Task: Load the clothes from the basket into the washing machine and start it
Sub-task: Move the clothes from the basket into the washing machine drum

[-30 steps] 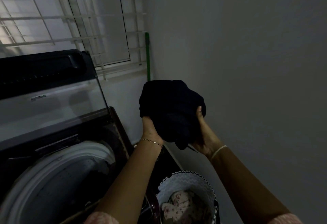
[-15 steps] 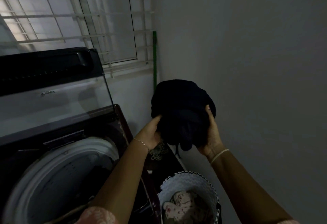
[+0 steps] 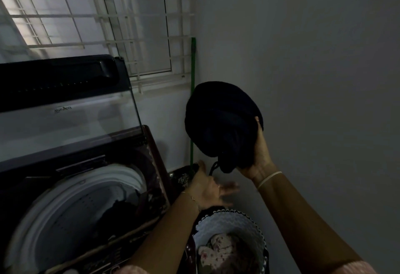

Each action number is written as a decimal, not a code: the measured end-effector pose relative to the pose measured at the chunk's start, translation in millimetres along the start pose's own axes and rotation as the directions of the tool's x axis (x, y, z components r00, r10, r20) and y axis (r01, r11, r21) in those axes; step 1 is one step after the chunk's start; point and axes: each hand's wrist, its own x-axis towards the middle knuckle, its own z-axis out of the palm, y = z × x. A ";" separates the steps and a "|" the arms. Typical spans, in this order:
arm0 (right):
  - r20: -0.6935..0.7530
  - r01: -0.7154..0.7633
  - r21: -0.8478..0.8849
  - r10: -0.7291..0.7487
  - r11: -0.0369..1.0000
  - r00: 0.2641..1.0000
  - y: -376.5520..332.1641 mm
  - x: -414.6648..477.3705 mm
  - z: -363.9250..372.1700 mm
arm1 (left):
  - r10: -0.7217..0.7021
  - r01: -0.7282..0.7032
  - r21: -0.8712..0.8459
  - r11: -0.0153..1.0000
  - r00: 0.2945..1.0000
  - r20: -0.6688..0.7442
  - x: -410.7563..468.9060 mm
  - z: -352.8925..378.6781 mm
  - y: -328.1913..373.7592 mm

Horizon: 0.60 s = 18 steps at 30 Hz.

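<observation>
My right hand holds a bundled dark garment up in the air, right of the washing machine and above the basket. A thin cord dangles from the bundle. My left hand hangs below the bundle, open, fingers spread and blurred, holding nothing. The top-loading washing machine stands at the left with its glass lid raised; dark clothes lie in its white drum. The white laundry basket sits at the bottom centre with a floral garment inside.
A bare wall runs close along the right. A barred window fills the back wall. A green pole leans in the corner behind the bundle. Dark patterned cloth lies between machine and wall.
My left hand has let go of the dark bundle and dropped below it, open. My right hand alone now holds the bundle, which has shifted right and slightly up.
</observation>
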 end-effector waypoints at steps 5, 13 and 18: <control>-0.007 -0.074 -0.051 0.074 0.996 0.997 2.0 -3.3 2.8 | 0.394 -0.417 -0.286 0.863 0.909 -0.137 -5.6 27.2 29.8; -0.030 -0.115 -0.188 0.111 0.975 0.993 -8.2 -10.2 -3.3 | 0.440 -0.448 -0.275 0.851 0.893 -0.093 -25.2 27.4 71.6; -0.026 -0.138 -0.199 0.135 0.970 0.990 -12.7 -11.4 -3.3 | 0.434 -0.412 -0.206 0.888 0.898 0.076 -35.5 15.6 78.3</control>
